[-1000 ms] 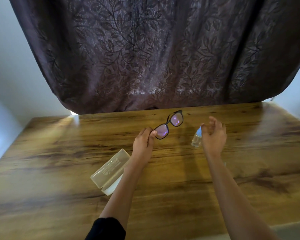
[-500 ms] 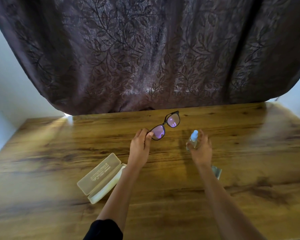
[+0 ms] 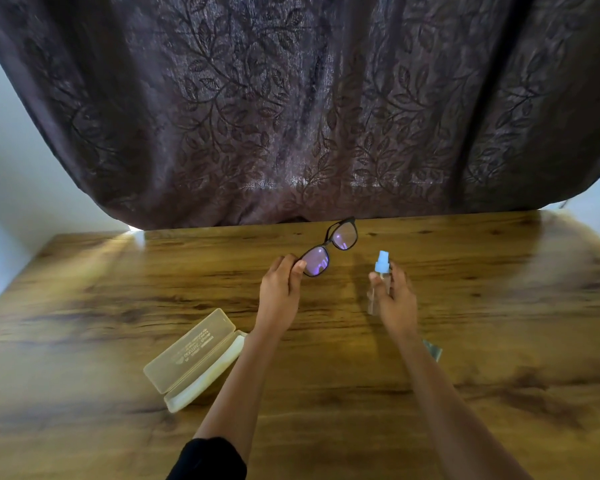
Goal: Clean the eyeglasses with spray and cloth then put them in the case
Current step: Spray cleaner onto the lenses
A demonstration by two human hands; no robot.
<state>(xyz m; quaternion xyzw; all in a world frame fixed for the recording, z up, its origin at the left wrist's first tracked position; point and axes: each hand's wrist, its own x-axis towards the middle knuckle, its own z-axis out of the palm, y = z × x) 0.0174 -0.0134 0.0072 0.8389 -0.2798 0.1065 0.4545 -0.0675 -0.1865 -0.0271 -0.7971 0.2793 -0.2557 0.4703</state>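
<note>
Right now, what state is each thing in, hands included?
eyeglasses: held above the table, pinched at one lens by the left hand.
spray bottle: upright, gripped by the right hand.
case: open, lying on the table.
cloth: on the table, mostly hidden behind the right forearm.

A few short lines of dark print are showing on the translucent lid of the open case [image 3: 191,355], running upside down to the camera and blurring too much to be read.

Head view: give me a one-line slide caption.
Left hand holds eyeglasses, right hand grips spray bottle, open case lies on the wooden table.
</note>
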